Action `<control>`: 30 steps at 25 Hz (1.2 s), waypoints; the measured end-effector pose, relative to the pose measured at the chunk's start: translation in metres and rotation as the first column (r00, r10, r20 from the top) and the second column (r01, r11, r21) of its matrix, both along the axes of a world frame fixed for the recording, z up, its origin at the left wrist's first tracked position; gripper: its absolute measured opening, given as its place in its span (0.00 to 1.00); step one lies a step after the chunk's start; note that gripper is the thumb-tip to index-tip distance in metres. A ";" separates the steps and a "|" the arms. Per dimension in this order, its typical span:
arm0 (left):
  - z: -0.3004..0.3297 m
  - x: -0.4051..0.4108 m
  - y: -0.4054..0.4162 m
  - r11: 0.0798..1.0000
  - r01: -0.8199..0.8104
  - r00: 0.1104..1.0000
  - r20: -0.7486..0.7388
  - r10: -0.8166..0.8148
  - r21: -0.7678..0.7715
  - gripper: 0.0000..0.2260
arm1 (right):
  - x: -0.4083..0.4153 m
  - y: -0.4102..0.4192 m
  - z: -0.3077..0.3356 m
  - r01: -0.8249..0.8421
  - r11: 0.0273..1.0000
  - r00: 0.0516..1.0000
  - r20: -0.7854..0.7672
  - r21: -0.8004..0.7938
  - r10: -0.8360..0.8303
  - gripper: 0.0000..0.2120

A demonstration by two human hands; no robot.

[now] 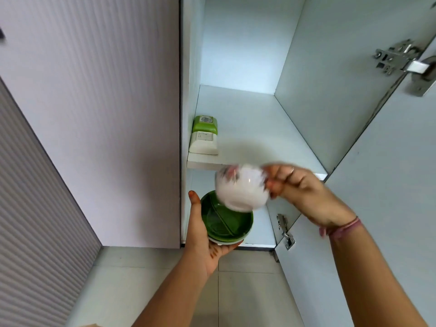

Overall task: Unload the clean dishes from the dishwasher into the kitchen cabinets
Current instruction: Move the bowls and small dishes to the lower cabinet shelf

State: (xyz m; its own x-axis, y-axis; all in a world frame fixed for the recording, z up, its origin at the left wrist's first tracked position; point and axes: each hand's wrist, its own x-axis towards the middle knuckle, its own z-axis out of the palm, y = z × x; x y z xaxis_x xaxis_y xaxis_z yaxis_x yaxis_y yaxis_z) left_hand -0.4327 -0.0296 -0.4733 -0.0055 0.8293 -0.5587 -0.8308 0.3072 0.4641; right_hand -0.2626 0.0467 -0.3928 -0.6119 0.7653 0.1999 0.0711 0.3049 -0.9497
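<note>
My left hand (200, 234) cradles a green bowl (226, 220) from below and the left, its thumb up along the rim. Just above that bowl, my right hand (299, 190) pinches the edge of a white cup (240, 187) with a faint floral print; the cup is blurred and tilted. Both hands are in front of the open cabinet, level with the front edge of its white shelf (247, 119).
A green-and-white boxed item (204, 134) lies at the shelf's left front. The cabinet door (389, 161) stands open on the right, with metal hinges (398, 60). A closed pale door (94, 102) is on the left. Tiled floor lies below.
</note>
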 end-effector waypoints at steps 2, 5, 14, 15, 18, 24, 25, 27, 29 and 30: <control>0.001 -0.002 -0.001 0.999 -0.025 0.999 -0.029 0.024 -0.039 0.29 | -0.003 0.021 0.013 0.125 0.951 0.910 -0.349 -0.283 -0.223 0.13; 0.003 -0.004 -0.004 0.999 -0.021 0.999 -0.028 0.020 -0.050 0.27 | -0.020 0.068 0.021 0.216 0.835 0.756 -0.455 -0.505 -0.471 0.08; 0.001 -0.011 -0.002 0.998 -0.008 1.000 0.022 0.010 -0.068 0.28 | -0.086 0.163 0.005 0.469 0.744 0.775 -0.183 -0.475 -0.605 0.24; 0.001 -0.012 -0.002 0.998 -0.011 1.000 0.015 0.012 -0.068 0.28 | -0.087 0.166 0.002 0.470 0.744 0.774 -0.184 -0.475 -0.606 0.24; -0.003 -0.016 0.000 0.996 -0.022 1.000 0.003 0.022 -0.087 0.27 | -0.087 0.177 -0.007 0.529 0.738 0.775 -0.115 -0.419 -0.621 0.26; -0.007 -0.018 0.004 0.996 -0.014 1.000 0.007 0.014 -0.093 0.28 | -0.090 0.187 -0.017 0.701 0.688 0.617 0.323 0.189 -0.718 0.28; -0.007 -0.019 0.005 0.995 -0.014 1.000 0.007 0.015 -0.094 0.28 | -0.092 0.187 -0.019 0.706 0.677 0.606 0.317 0.206 -0.729 0.29; -0.008 -0.019 0.005 0.996 -0.021 1.000 0.005 0.021 -0.090 0.28 | -0.096 0.188 -0.022 0.708 0.665 0.580 0.343 0.236 -0.739 0.33; -0.008 -0.019 0.005 0.995 -0.030 1.000 -0.001 0.030 -0.091 0.28 | -0.098 0.191 -0.025 0.700 0.663 0.550 0.392 0.265 -0.737 0.39; -0.008 -0.019 0.005 0.995 -0.033 0.999 -0.002 0.033 -0.093 0.28 | -0.099 0.191 -0.023 0.689 0.667 0.538 0.417 0.283 -0.732 0.40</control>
State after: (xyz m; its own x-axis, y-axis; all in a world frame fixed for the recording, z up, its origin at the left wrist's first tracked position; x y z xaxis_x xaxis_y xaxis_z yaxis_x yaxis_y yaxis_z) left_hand -0.4513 -0.0250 -0.4811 -0.0325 0.7729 -0.6337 -0.8407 0.3218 0.4355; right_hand -0.3611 0.2381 -0.4162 0.1005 0.9858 0.1346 0.7095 0.0238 -0.7043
